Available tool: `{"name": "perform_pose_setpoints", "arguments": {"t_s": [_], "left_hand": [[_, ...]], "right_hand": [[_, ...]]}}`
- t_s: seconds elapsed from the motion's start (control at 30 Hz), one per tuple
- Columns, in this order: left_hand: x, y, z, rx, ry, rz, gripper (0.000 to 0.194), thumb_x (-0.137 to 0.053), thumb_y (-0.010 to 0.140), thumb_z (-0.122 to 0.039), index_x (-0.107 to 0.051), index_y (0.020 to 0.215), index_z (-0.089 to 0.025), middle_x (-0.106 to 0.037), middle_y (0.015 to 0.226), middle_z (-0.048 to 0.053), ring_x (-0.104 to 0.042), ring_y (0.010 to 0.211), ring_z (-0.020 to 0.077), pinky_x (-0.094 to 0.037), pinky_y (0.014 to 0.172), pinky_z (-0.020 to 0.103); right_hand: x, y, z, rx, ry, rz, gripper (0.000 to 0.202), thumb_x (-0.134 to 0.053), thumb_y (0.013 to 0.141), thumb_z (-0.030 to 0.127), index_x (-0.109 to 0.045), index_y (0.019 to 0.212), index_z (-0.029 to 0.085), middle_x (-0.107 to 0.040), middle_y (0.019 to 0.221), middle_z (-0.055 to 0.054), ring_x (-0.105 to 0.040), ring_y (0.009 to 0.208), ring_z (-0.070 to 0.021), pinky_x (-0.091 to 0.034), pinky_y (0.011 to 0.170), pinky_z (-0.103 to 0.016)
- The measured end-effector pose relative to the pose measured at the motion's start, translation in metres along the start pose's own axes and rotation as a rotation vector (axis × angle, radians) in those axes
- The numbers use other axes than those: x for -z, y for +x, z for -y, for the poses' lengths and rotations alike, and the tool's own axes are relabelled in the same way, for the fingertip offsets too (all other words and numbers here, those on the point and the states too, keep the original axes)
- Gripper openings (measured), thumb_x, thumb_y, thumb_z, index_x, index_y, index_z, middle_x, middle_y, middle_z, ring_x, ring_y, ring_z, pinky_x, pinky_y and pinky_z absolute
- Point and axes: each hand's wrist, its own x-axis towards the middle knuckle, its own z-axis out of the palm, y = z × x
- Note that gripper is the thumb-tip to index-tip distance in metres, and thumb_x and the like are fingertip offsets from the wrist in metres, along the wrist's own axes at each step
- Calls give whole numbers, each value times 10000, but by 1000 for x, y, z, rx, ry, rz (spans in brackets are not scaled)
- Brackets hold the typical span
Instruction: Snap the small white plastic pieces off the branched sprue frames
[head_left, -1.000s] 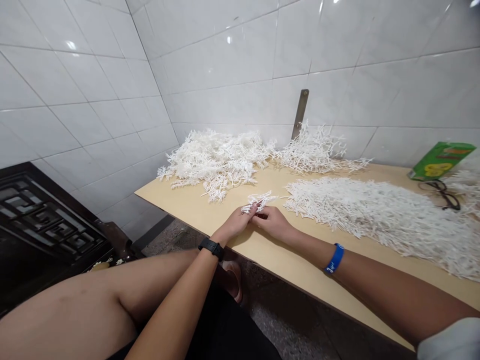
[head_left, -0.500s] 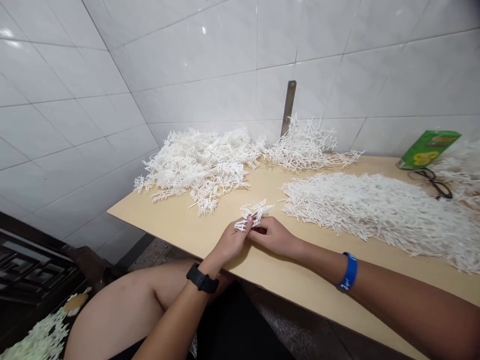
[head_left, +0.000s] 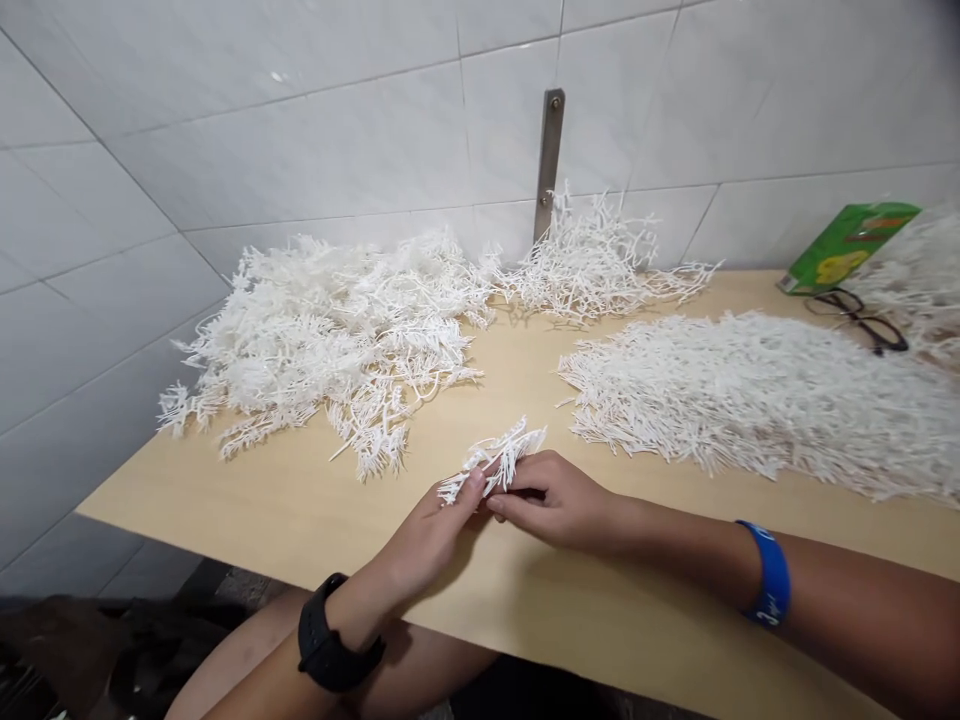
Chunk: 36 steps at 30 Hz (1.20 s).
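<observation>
A small white branched plastic sprig (head_left: 511,455) is held just above the near part of the table. My left hand (head_left: 439,525), with a black watch on its wrist, grips the sprig between thumb and fingers. Close against it, my right hand (head_left: 559,497), below a blue wristband (head_left: 772,572), has its thumb and fingers pinched at the sprig's lower right side. Its fingertips partly hide what they pinch. Behind the hands on the left spreads a heap of similar white branched pieces (head_left: 300,330).
On the right lies a wide layer of thin white pieces (head_left: 750,400). Another tangled white pile (head_left: 592,265) sits by a metal bracket (head_left: 550,165) on the tiled wall. A green box (head_left: 847,247) and black glasses (head_left: 862,320) rest at the back right of the wooden table (head_left: 247,510).
The view has moved closer to the table and dipped. Both hands stay together around the sprig, which has tilted slightly between the fingers.
</observation>
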Motion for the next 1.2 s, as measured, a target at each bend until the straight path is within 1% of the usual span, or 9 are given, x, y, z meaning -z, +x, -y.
{"name": "perform_pose_setpoints", "arguments": {"t_s": [0.17,0.27,0.37,0.47,0.57,0.77,0.87,1.0,1.2], "left_hand": [[1,-2,6,-8,97,-62,413,-442,985,-472,-692,1196,-219,-698,1253,56,-601,1205,269,-432,1057,378],[-4,-5,7,-50,156,-73,387,-459,986,-432,-666,1237,-223,-672,1298,52,-578,1236,278,-418,1070,375],[-9,-6,7,-106,166,-59,376,-489,975,-406,-643,1273,-236,-640,1342,52,-529,1291,297,-395,1091,383],[-10,-6,5,-148,141,-21,378,-473,980,-400,-638,1279,-238,-632,1347,59,-518,1299,309,-405,1080,398],[-10,-6,5,-169,133,3,373,-482,979,-390,-628,1289,-242,-634,1341,60,-538,1272,294,-398,1082,393],[-13,-5,10,-115,119,-52,399,-456,981,-450,-655,1218,-197,-680,1245,84,-610,1120,262,-431,1022,388],[-15,-6,9,-80,122,-69,417,-427,992,-457,-638,1239,-196,-671,1254,81,-585,1163,246,-387,1073,379],[-13,-8,3,-67,135,-36,432,-423,989,-468,-637,1240,-189,-666,1256,85,-559,1210,239,-341,1119,369],[-10,-11,-1,-75,113,-16,452,-399,996,-470,-653,1233,-181,-688,1235,94,-625,1125,254,-427,1039,384]], "right_hand": [[5,-1,0,-144,105,55,333,-580,919,453,-664,788,158,-584,651,7,-487,553,-96,-407,524,-203],[10,-1,5,-198,165,61,426,-542,925,546,-690,817,162,-626,725,-21,-541,645,-123,-444,589,-226],[14,-1,8,-262,237,81,428,-552,915,563,-720,841,176,-662,760,-31,-597,732,-154,-476,663,-253],[15,-2,9,-306,323,93,390,-619,878,548,-733,834,177,-681,758,-30,-629,771,-170,-496,720,-275],[13,-3,5,-287,358,71,358,-665,855,516,-737,806,169,-710,786,-41,-649,782,-174,-505,738,-281],[9,-3,1,-232,303,40,376,-627,890,481,-692,732,146,-676,731,-49,-610,712,-156,-496,697,-276],[9,-3,5,-238,282,52,331,-626,895,436,-676,735,150,-665,740,-47,-602,718,-158,-491,698,-279],[12,-3,8,-227,266,67,276,-589,906,371,-657,742,160,-660,765,-51,-596,734,-162,-485,713,-288],[13,-4,9,-191,116,132,190,-568,868,264,-639,731,154,-563,659,-8,-487,611,-118,-410,592,-241]]}}
